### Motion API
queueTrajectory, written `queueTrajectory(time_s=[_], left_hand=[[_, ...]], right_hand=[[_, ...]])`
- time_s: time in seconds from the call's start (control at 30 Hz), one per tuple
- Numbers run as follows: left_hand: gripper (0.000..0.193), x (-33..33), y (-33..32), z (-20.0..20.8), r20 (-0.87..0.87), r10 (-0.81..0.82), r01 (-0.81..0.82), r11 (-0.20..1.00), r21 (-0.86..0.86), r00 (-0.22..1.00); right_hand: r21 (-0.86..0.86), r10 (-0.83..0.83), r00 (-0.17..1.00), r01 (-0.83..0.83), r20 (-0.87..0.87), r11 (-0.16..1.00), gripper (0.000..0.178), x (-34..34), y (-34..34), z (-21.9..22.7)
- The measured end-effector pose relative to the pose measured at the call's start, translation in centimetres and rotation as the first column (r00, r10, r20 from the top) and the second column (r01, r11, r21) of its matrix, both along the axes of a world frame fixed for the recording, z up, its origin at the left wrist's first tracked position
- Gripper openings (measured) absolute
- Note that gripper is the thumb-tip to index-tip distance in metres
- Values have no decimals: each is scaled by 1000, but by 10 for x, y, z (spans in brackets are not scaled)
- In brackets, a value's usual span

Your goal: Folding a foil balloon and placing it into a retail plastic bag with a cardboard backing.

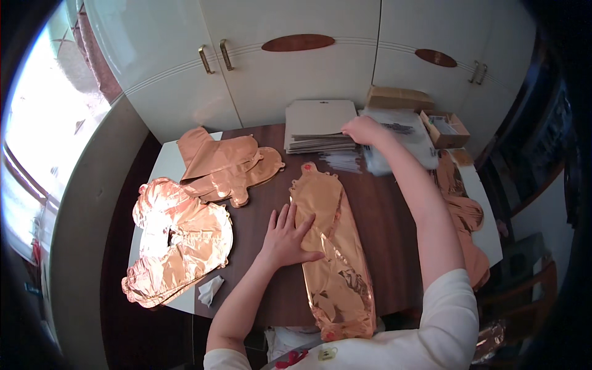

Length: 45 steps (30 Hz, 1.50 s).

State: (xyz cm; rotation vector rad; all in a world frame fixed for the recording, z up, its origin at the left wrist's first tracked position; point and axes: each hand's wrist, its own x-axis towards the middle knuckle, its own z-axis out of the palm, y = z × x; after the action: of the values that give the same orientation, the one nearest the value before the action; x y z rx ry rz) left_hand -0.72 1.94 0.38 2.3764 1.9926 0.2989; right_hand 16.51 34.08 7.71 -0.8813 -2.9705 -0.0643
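Observation:
A flat, folded rose-gold foil balloon [336,246] lies lengthwise on the brown table in front of me, with a small red mark near each end. My left hand [287,239] rests on its left side, fingers spread and palm down. Reaching far forward, my right hand [365,130] is at the right edge of a stack of grey cardboard sheets [320,120]. Its fingers are closed on the edge of a cardboard sheet there; the fingertips are partly hidden. Just below that hand lies a pile of thin, white-edged clear packets [341,161].
More rose-gold foil balloons [222,163] lie at the left, including a crinkled curved one [191,246]; others [464,216] lie at the right. A crumpled white tissue [210,290] sits near the front edge. Clear plastic bags [401,145] and a small open box [445,129] stand before white cabinets [296,74].

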Motion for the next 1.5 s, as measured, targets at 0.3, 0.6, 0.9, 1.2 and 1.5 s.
queueTrajectory(time_s=[0.3,0.6,0.9,1.2,1.5], left_hand=[[99,2,5,-2,-13,-8,8,1000,-3,1000],[100,-1,3,-5,-15,3,-3,1000,-21,1000],[99,3,4,-6,-1,-9,10,1000,10,1000],[100,0,4,-5,12,-4,4,1000,27,1000],[98,2,2,-6,10,-14,13,1000,23,1000]], right_hand=[[425,107,988,-51,-109,904,6,10,-1,-25],[352,212,870,-47,-446,935,40,-8,-40,-13],[-220,-387,884,336,-262,916,62,-106,-48,-4],[-228,-447,874,403,-190,886,62,-126,-44,5],[81,-193,978,200,-81,977,21,-128,-47,24]])
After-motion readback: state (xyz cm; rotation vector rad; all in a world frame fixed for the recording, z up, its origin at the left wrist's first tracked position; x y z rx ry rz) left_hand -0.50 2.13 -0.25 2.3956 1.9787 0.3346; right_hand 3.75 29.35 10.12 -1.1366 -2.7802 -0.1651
